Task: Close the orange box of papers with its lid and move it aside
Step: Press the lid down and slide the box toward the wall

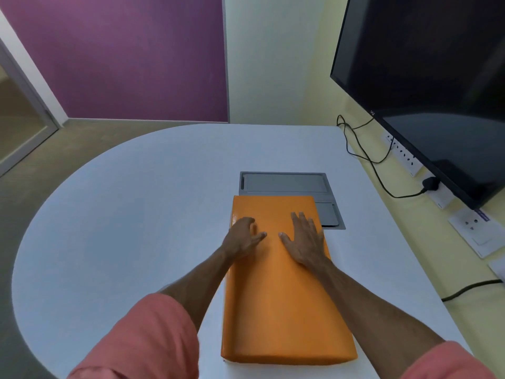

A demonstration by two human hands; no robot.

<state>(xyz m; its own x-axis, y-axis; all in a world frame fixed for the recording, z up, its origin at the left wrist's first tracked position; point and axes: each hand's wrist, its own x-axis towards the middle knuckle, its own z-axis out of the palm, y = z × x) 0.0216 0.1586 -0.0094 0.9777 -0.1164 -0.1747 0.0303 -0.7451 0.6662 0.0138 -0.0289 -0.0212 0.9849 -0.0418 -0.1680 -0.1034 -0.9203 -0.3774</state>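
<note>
The orange box (284,302) lies lengthwise on the white table (131,214) in front of me, with its orange lid covering the top, so no papers show. My left hand (241,239) rests on the lid near its far left edge, fingers curled slightly over that edge. My right hand (304,237) lies flat on the lid near the far right side, fingers spread. Neither hand grips anything. Both forearms reach out from pink sleeves.
A grey hatch panel (284,183) is set into the table just beyond the box. A large dark monitor (437,86) hangs on the right wall, with black cables (363,154) and wall sockets (470,228) below it. The table's rounded edge curves off on the left.
</note>
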